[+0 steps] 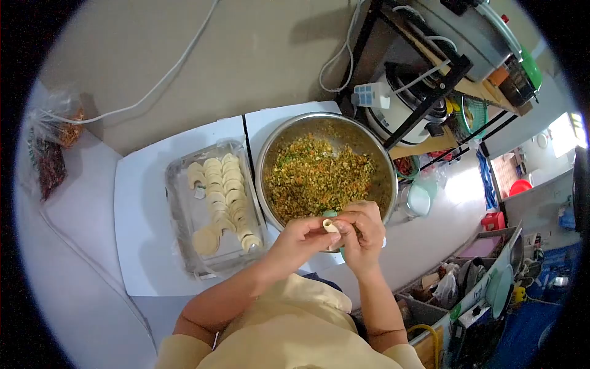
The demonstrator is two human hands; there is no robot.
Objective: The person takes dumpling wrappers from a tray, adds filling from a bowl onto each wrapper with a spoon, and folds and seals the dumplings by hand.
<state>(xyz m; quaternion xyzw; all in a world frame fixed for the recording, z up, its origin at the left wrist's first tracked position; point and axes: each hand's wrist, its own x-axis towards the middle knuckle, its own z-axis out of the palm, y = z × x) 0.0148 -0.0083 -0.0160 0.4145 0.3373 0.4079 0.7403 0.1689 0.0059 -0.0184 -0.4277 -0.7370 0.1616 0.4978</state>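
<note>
1. Head view: a pale, curled dough wrapper point(332, 228) is held at the near rim of a steel bowl point(294, 131).
2. The left hand point(300, 243) pinches its left side between thumb and fingers; the right hand point(363, 237) pinches its right.
3. Chopped mixture point(322, 171) lies in the bowl.
4. Left of that, a tray point(189, 218) holds overlapping dough rounds point(233, 184).

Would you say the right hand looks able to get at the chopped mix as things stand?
Probably yes: the mix lies uncovered close by, though the right hand holds dough.
</note>
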